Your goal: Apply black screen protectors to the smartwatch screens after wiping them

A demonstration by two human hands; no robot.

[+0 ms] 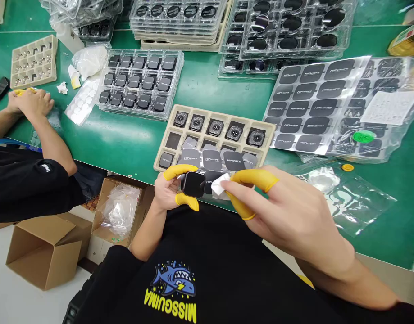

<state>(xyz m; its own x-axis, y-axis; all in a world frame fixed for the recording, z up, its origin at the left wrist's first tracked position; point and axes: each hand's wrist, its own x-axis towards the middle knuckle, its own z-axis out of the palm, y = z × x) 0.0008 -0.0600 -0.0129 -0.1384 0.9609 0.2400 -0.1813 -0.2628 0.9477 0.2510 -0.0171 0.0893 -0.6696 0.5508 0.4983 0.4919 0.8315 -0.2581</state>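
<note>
- the left hand (164, 192) has the watch (193, 184) pinched, forefinger along its far side, thumb at its near side, both in yellow finger covers (180, 171)!
- and where's the watch? up over the desk's (207, 92) near edge, dark screen showing, just in front of the pale tray (269, 135).
- here's the right hand (291, 211), thumb and forefinger pinching a white wad (220, 186) just beside the screen, a gap between them.
- now the handling: this watch looks light and stiff, its glass probably slippery and quick to scratch or smudge; best hold is by the side edges, fingertips off the screen.
- that wad looks soft and nearly weightless; any pinch would do.
- over the tray's near rows lie dark labels (211, 158); along its far row, five watches (215, 127) lie backs up.
- out by the desk's left end, a co-worker's hands (34, 103) are together near another tray (34, 60)!
</note>
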